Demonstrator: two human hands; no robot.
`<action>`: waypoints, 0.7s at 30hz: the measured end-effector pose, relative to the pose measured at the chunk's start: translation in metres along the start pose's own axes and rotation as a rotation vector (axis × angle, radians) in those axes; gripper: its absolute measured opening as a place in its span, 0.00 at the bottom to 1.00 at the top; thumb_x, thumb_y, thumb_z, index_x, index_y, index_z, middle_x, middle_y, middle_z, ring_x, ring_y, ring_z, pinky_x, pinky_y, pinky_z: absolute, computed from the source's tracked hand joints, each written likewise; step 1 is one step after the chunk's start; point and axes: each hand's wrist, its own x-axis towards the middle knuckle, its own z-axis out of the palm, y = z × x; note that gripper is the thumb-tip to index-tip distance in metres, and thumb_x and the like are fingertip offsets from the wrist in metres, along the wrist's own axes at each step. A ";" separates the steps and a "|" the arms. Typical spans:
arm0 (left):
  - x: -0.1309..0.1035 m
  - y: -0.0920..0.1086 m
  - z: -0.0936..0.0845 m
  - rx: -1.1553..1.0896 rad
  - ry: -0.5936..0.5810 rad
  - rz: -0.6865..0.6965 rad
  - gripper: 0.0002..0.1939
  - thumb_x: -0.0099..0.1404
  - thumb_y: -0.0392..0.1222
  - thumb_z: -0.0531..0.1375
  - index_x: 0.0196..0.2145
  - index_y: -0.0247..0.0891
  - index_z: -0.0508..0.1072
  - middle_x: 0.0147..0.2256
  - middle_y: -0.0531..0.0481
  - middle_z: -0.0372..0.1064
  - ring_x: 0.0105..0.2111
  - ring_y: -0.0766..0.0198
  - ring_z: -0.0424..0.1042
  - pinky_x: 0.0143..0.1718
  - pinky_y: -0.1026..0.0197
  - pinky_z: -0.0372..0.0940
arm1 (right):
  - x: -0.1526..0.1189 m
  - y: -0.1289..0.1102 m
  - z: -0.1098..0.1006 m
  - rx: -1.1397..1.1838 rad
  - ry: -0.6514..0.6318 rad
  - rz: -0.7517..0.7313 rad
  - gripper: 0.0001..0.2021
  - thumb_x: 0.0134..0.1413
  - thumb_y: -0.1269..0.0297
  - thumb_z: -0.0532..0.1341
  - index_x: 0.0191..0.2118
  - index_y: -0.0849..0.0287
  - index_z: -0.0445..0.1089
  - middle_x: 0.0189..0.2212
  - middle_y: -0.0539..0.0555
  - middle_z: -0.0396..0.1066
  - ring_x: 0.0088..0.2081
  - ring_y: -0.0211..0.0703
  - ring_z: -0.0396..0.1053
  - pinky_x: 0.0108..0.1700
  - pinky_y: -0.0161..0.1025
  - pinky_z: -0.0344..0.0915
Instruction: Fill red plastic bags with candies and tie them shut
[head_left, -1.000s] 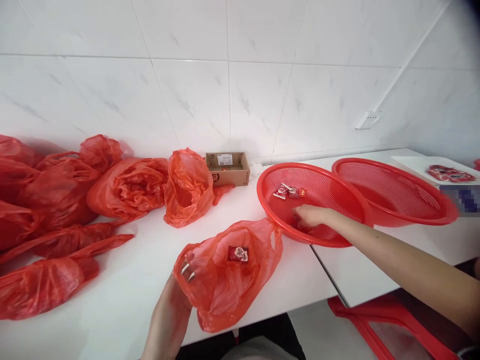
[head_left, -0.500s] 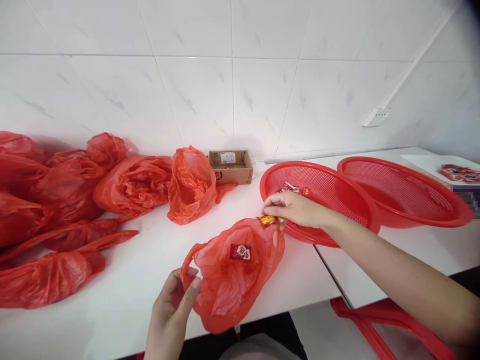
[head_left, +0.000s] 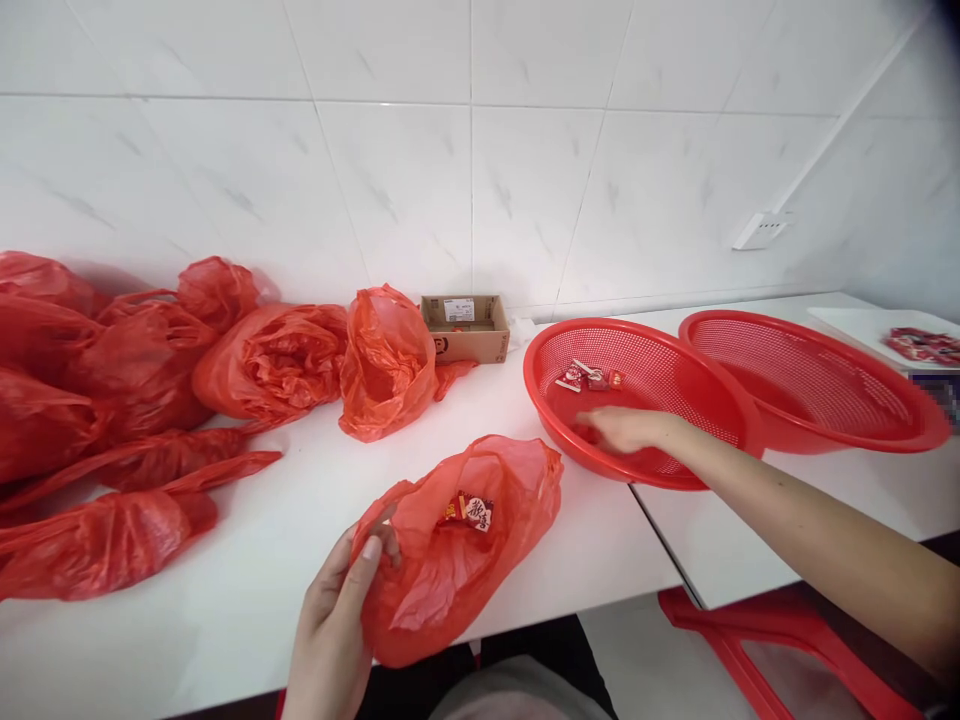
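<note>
My left hand (head_left: 336,612) grips the near left edge of a red plastic bag (head_left: 431,620), thumb outside, fingers partly behind the film. The bag lies open on the table with small red wrapped candies (head_left: 478,513) inside it. My right hand (head_left: 626,428) reaches low into a red mesh basket (head_left: 547,415); its fingers are blurred, so whether they hold anything is unclear. Just beyond that hand, several wrapped candies (head_left: 596,380), some with white sticks, rest on the basket's floor.
A second red basket (head_left: 817,435) stands to the right. At the back is a small cardboard box (head_left: 480,347), beside an open red bag (head_left: 384,365). Several filled red bags (head_left: 150,350) crowd the left. Red packets (head_left: 922,345) lie far right; below is a red stool (head_left: 742,630).
My right hand has moved from above the bag into the basket. The yellow-and-red candy it held now lies in the bag beside the other. My left hand still grips the bag.
</note>
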 end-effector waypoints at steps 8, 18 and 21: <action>0.005 0.005 0.005 -0.171 0.061 -0.002 0.20 0.52 0.52 0.69 0.42 0.43 0.79 0.29 0.54 0.66 0.31 0.68 0.63 0.34 0.72 0.65 | 0.015 0.013 0.000 -0.028 0.016 0.023 0.06 0.50 0.73 0.58 0.33 0.59 0.70 0.32 0.56 0.73 0.32 0.45 0.70 0.31 0.37 0.60; 0.002 0.006 0.008 -0.175 0.090 -0.010 0.20 0.52 0.51 0.69 0.42 0.42 0.79 0.29 0.53 0.66 0.31 0.68 0.64 0.32 0.73 0.65 | 0.025 0.017 0.016 0.059 0.010 -0.041 0.05 0.44 0.67 0.65 0.31 0.55 0.70 0.35 0.54 0.73 0.34 0.47 0.70 0.33 0.38 0.60; 0.001 0.006 0.007 -0.178 0.074 -0.004 0.21 0.52 0.51 0.69 0.43 0.42 0.79 0.28 0.53 0.66 0.29 0.69 0.63 0.31 0.73 0.65 | 0.030 0.023 0.009 0.114 0.051 -0.019 0.06 0.42 0.66 0.66 0.27 0.57 0.68 0.29 0.54 0.71 0.32 0.47 0.70 0.33 0.39 0.61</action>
